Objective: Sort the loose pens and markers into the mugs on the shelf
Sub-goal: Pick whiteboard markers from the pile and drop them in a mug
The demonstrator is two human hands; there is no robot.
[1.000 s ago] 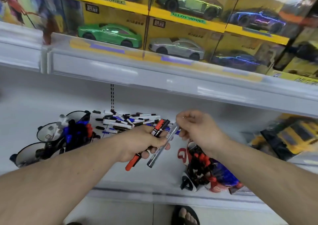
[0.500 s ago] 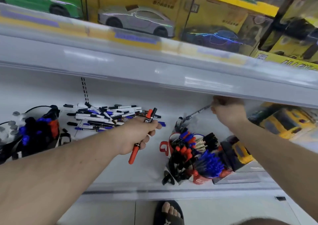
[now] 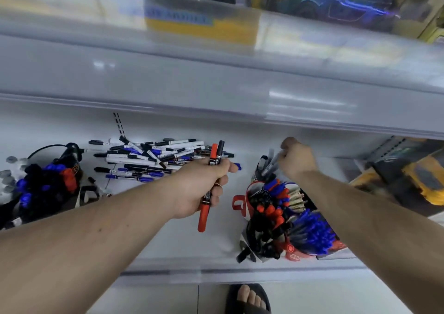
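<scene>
Left hand [image 3: 204, 188] grips red marker [image 3: 206, 193] & black marker [image 3: 219, 152] over shelf [image 3: 168, 241]. Right hand [image 3: 296, 159] pinches grey pen [image 3: 270, 167] above rear mug [image 3: 260, 169]. Loose pens [image 3: 149, 159] piled behind.

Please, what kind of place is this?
Probably a shop aisle: boxed toy cars stand on the upper shelf, a price label strip runs along its edge, and loose markers lie on the white shelf below.

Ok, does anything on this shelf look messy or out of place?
Yes. A heap of pens lies criss-crossed on the shelf behind the left hand, not in any mug. The left mugs appear tipped over, though that part is blurred.
</scene>
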